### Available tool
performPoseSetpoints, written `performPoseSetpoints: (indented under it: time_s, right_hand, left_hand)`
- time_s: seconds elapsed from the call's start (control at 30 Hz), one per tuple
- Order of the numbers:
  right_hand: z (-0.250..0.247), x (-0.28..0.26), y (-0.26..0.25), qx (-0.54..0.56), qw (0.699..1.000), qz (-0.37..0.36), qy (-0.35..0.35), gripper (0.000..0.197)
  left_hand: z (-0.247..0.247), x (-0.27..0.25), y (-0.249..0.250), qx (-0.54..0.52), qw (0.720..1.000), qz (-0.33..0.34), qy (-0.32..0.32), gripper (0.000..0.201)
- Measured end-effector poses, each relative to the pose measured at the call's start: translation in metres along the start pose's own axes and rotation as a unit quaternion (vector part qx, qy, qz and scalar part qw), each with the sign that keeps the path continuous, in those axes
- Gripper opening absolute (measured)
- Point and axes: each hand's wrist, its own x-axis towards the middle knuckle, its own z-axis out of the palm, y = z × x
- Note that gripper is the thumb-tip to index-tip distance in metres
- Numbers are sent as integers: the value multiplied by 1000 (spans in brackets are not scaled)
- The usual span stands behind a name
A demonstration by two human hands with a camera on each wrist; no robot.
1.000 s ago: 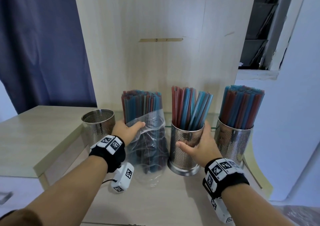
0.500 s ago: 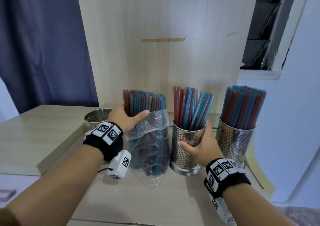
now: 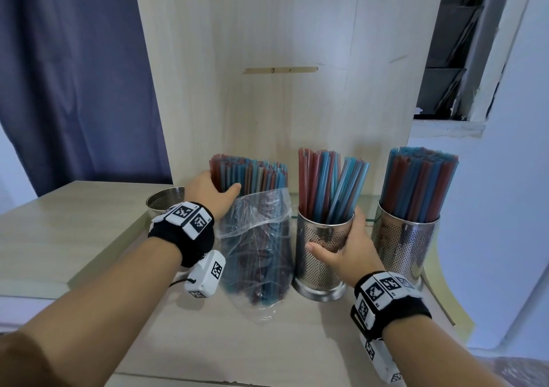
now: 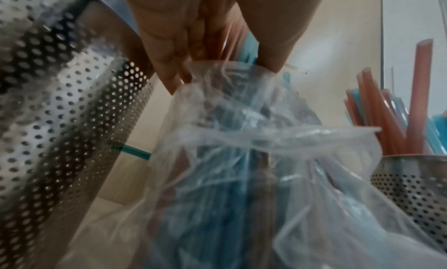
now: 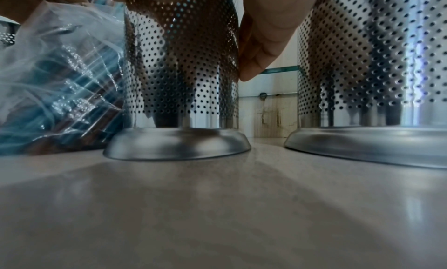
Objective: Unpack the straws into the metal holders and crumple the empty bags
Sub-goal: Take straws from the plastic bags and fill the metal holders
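Straws now sit higher out of the bag, left hand fingers curled round them, right hand gripping the middle holder.

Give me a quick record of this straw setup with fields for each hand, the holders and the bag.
left hand: grips bundle of straws above the plastic bag
right hand: grips middle holder, partly filled
right holder: packed with straws
left holder: looks empty, behind left wrist
plastic bag: still around the bundle's lower part
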Motion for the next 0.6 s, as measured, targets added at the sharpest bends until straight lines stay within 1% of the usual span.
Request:
performPoseSetpoints:
  time_s: [0.17, 0.27, 0.4, 0.53, 0.6]
  right_hand:
    - [0, 0, -1, 2, 1000, -1, -3, 109]
    - [0, 0, 0, 3, 1000, -2, -4, 108]
    - [0, 1, 1, 4, 1000, 0, -3, 109]
    - [1, 2, 2, 4, 1000, 1, -1, 110]
    - [0, 2, 3, 6, 1000, 2, -3, 110]
  left_hand:
    - [-3, 4, 3, -14, 1000, -25, 9, 28]
    - [-2, 6, 6, -50, 998, -39, 21, 29]
    - [-2, 12, 13, -110, 992, -42, 37, 33]
    - [-7, 21, 21, -147, 988, -19, 48, 25]
    - [-10, 24, 24, -144, 988, -4, 57, 27]
